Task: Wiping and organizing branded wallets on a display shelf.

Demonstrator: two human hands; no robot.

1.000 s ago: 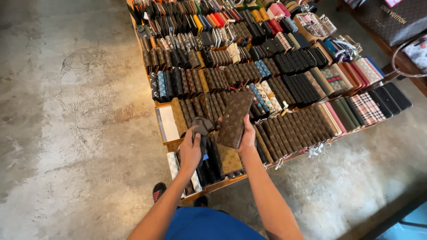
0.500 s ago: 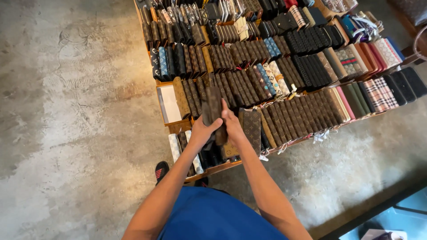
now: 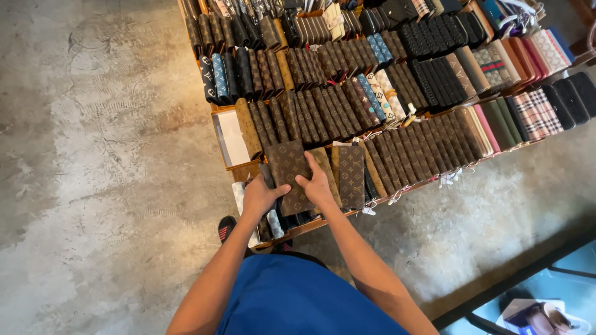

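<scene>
Presently, item one: a flat brown long wallet with a pale repeating motif (image 3: 289, 174), leather or coated canvas by its look, held at the near edge of the display, at about 12 o'clock from the person's chest. The left hand (image 3: 259, 197) grips its lower left corner, thumb on the face; the right hand (image 3: 318, 188) clamps its right edge, fingers closed on it. Both hands are shut on the same piece.

Handling, as a judgement: light, fairly stiff across the face, likely to flex only at a fold. The surface looks smooth and mildly slick, so the edges and corners are the sound places to take hold, as both hands do now. Not fragile, though it would scuff.

Adjoining, at 3 o'clock of the held piece: a second brown patterned wallet (image 3: 351, 175) lying face up, just beside the right hand. Beyond, from 11 to 2 o'clock: packed rows of upright wallets (image 3: 323, 105) in brown, black, blue, red and plaid, in wooden trays (image 3: 236, 166). At 9 o'clock: stained concrete floor (image 3: 93, 155).

Not made out: the wallet's back, its closure, and whether it is open or folded. The fingertips beneath it are hidden. The far trays are cut off at the top and right edges.
</scene>
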